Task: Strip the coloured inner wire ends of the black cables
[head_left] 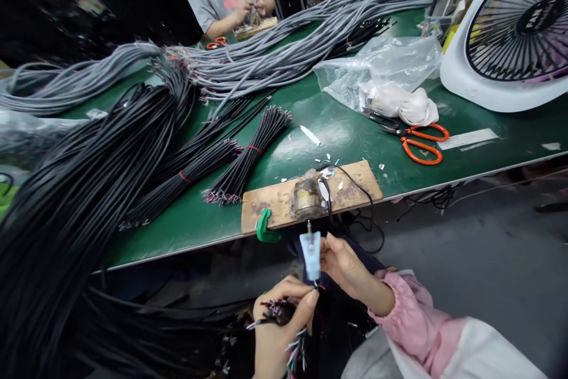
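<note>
Gripped bunch of stripped wire ends (276, 311) in curled left hand (279, 331), low before table edge. Pinched pale blue tool (310, 256) upright in right hand (345, 266), fingers closed, metal tip just under wooden board (266, 201) clamped to green table (337, 136).

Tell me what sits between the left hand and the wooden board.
A pale blue tool, held by the right hand, in the head view.

pale blue tool (310, 256): upright, metal tip up, in right hand (345, 265) | black wire bundle (275, 310): stripped coloured ends, in left hand (277, 337)
</note>
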Demonstrator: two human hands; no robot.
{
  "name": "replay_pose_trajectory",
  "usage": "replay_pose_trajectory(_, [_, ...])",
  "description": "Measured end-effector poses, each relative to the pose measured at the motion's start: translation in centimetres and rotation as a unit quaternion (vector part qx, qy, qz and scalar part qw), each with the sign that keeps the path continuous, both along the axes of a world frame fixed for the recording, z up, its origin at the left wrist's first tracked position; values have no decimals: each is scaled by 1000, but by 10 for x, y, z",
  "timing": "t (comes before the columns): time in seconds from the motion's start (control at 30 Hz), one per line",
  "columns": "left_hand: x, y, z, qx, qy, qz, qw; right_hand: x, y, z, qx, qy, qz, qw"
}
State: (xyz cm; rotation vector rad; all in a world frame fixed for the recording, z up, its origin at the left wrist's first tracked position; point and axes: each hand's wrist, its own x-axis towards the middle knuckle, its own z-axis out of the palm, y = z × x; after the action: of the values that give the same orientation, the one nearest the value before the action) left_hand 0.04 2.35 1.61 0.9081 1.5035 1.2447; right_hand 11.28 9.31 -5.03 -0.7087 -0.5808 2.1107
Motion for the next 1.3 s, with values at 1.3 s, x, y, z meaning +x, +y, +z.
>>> replay_pose_trajectory(1.3, [-5, -25, -13, -13, 115, -157, 981, 41, -20, 8, 366, -160, 120, 909])
